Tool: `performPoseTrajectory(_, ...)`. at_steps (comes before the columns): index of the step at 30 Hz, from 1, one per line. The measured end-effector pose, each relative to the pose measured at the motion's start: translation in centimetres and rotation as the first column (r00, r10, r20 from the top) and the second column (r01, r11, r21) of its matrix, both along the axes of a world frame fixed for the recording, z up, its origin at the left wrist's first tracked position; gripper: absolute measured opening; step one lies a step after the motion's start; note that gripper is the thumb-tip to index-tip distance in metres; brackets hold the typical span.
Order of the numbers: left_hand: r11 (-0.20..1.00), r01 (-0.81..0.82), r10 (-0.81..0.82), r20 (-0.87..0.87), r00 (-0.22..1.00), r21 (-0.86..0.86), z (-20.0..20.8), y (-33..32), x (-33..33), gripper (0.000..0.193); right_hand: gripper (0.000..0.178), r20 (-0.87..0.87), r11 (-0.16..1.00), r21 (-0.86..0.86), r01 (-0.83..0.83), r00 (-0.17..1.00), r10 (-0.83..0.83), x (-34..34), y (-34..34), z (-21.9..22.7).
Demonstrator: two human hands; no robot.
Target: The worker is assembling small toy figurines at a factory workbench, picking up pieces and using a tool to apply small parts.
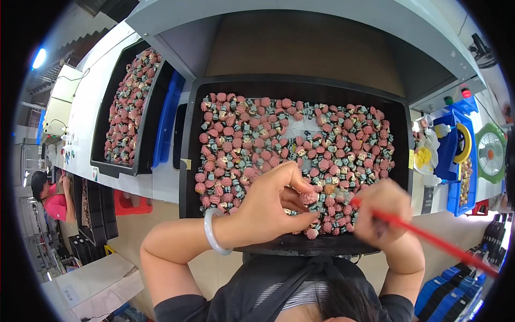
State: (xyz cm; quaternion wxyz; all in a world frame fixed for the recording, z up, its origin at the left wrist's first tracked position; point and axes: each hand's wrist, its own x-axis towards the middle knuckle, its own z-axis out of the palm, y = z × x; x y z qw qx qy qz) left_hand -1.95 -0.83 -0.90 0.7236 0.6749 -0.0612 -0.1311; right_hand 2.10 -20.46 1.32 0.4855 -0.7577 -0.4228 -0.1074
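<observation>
My left hand (268, 206), with a pale bangle (210, 231) on its wrist, pinches a small figurine (308, 199) with a bumpy pink top between thumb and fingers. Close by on the right, my right hand (383, 212) is closed round a long red stick-shaped tool (442, 242). Motion smears that hand, and the tool's tip near the figurine is too blurred to make out. Both hands are over the near part of a large black tray (190, 134). Inside it lie many figurines (354, 134) of the same kind, pink on top with grey-green parts.
A grey shelf hood (311, 9) arches over the tray's far side. At left stands another black bin (102, 153) of figurines beside a blue tray (170, 118). On the right are blue bins (448, 134), a yellow tape roll (462, 142) and a green fan (490, 153). Another person (53, 201) sits far left.
</observation>
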Motion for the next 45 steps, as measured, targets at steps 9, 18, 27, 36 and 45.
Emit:
performPoseTrajectory(9,0.986,0.028,-0.042,-0.086,0.995,-0.162,-0.1,0.1,0.1,0.036,0.013,-0.008,0.984,0.03,0.177,0.984,-0.176,1.5,-2.0,-0.9)
performPoseTrajectory(18,0.949,0.104,-0.104,0.018,0.994,-0.298,-0.1,0.1,0.2,0.035,0.009,-0.208,0.941,0.276,0.194,0.968,-0.139,1.1,-2.7,-0.9)
performPoseTrajectory(27,0.964,0.062,-0.064,-0.001,0.998,-0.258,-0.6,0.1,0.1,0.037,0.019,0.041,0.994,0.058,-0.09,0.995,0.088,0.4,0.0,0.0)
performPoseTrajectory(36,0.479,-0.751,0.578,0.481,0.659,0.454,7.6,15.8,3.3,0.033,0.008,-0.353,0.952,-0.08,0.296,0.885,-0.305,1.9,-3.1,0.0)
performPoseTrajectory(45,0.321,-0.575,0.015,0.603,0.797,0.752,2.1,12.9,6.4,0.013,0.008,-0.369,0.908,-0.379,0.177,0.872,-0.323,2.4,-2.2,-0.3)
